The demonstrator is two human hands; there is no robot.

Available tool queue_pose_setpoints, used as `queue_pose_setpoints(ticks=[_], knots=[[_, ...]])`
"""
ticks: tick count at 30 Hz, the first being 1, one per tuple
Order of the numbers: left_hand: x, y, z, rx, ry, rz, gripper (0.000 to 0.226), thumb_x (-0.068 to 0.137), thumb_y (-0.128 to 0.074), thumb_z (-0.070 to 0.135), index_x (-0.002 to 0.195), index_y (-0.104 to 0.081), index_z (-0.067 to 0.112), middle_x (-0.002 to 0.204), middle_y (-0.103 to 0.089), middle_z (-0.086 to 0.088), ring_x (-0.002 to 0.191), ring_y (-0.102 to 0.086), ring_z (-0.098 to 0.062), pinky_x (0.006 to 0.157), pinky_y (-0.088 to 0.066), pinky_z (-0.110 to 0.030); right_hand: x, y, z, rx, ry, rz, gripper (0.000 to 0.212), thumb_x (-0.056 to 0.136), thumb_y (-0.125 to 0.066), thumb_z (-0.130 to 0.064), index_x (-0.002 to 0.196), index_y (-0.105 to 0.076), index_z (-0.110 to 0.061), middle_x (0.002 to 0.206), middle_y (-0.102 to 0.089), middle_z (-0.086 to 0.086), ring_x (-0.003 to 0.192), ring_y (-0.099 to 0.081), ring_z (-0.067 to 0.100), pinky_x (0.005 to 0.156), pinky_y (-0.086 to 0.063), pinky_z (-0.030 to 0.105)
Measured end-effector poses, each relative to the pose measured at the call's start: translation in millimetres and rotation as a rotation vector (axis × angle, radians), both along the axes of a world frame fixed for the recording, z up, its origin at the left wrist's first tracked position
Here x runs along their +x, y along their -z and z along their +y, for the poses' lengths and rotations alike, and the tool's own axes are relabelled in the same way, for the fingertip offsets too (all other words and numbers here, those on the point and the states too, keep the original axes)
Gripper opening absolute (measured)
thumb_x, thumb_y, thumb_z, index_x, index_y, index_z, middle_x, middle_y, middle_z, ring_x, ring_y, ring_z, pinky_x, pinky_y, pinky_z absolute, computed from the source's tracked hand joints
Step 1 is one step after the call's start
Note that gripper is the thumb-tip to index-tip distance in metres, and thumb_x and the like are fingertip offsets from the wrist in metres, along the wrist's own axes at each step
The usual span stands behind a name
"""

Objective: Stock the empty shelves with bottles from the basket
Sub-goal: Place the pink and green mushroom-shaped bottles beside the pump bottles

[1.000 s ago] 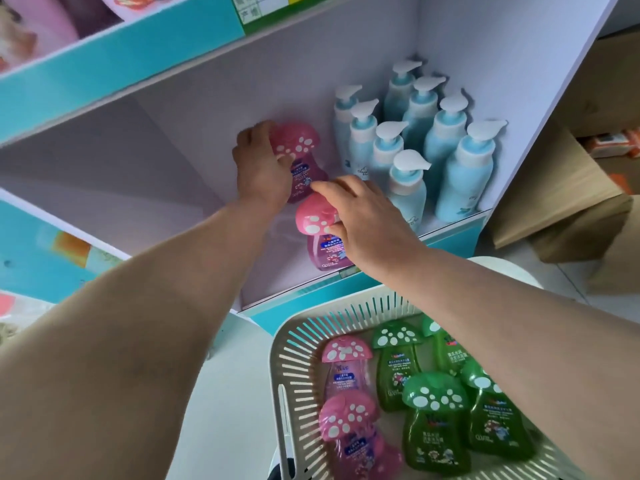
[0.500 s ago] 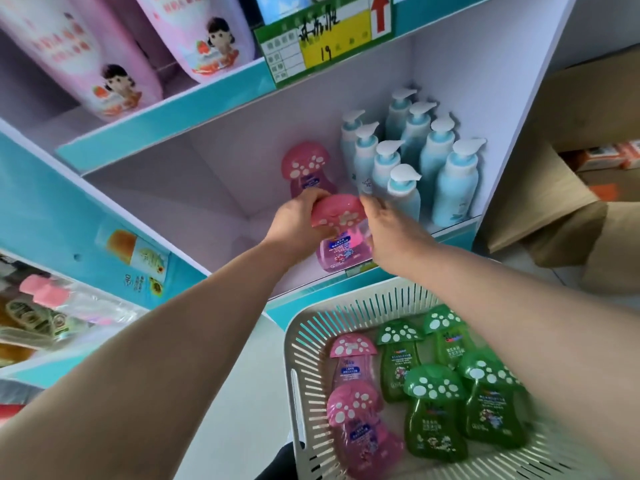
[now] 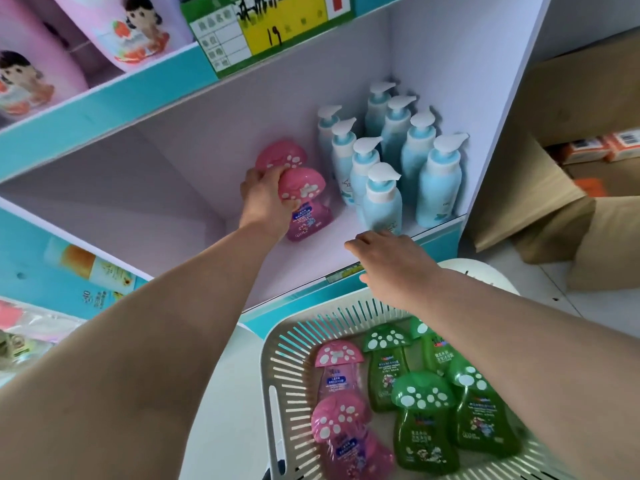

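Observation:
My left hand grips a pink mushroom-capped bottle standing on the pale shelf, just in front of another pink mushroom bottle. My right hand hovers over the shelf's front edge with fingers relaxed, holding nothing. Below, a white slotted basket holds two pink mushroom bottles and several green mushroom bottles, lying flat.
Several light-blue pump bottles fill the shelf's right side, against the side wall. The shelf's left half is bare. A price label hangs on the shelf above. Brown cardboard boxes stand on the floor at right.
The pink bottle went from both hands at the shelf front to deeper on the shelf in my left hand alone. My right hand let go and drew back toward the basket.

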State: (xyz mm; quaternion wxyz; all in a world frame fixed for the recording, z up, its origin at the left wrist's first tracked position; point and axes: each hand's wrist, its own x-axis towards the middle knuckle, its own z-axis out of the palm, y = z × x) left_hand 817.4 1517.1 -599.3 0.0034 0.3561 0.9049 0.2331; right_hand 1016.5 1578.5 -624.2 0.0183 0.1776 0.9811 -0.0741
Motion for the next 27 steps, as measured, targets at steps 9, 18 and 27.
queue_pose_setpoints(ticks=[9, 18, 27], knots=[[-14.3, 2.4, 8.6, -0.016, -0.015, 0.028, 0.055, 0.083, -0.068, 0.013, 0.135, -0.05, 0.02, 0.131, -0.04, -0.016, 0.119, -0.045, -0.034, 0.107, -0.039, -0.038, -10.2, 3.7, -5.6, -0.022, -0.005, 0.008, 0.042, 0.09, -0.055, -0.012, 0.131, -0.043, -0.014, 0.125, -0.054, 0.004, 0.115, -0.049, 0.025, 0.088, -0.043, 0.04], [-22.4, 2.7, 13.4, -0.023, -0.028, 0.058, 0.055, 0.086, -0.066, 0.011, 0.137, -0.047, 0.02, 0.133, -0.04, -0.015, 0.122, -0.042, -0.033, 0.104, -0.04, -0.039, -16.6, 6.9, -14.4, -0.042, -0.038, 0.01, 0.042, 0.09, -0.056, -0.011, 0.13, -0.044, -0.015, 0.124, -0.053, 0.003, 0.113, -0.05, 0.023, 0.087, -0.043, 0.038], [5.4, -7.5, -3.5, 0.132, -0.061, 0.029, 0.054, 0.08, -0.06, -0.004, 0.129, -0.054, 0.017, 0.129, -0.045, -0.013, 0.116, -0.05, -0.03, 0.101, -0.042, -0.032, -11.3, -2.0, -16.9, -0.017, -0.06, -0.043, 0.04, 0.09, -0.054, -0.011, 0.129, -0.046, -0.013, 0.123, -0.054, 0.005, 0.112, -0.051, 0.024, 0.086, -0.044, 0.04]])
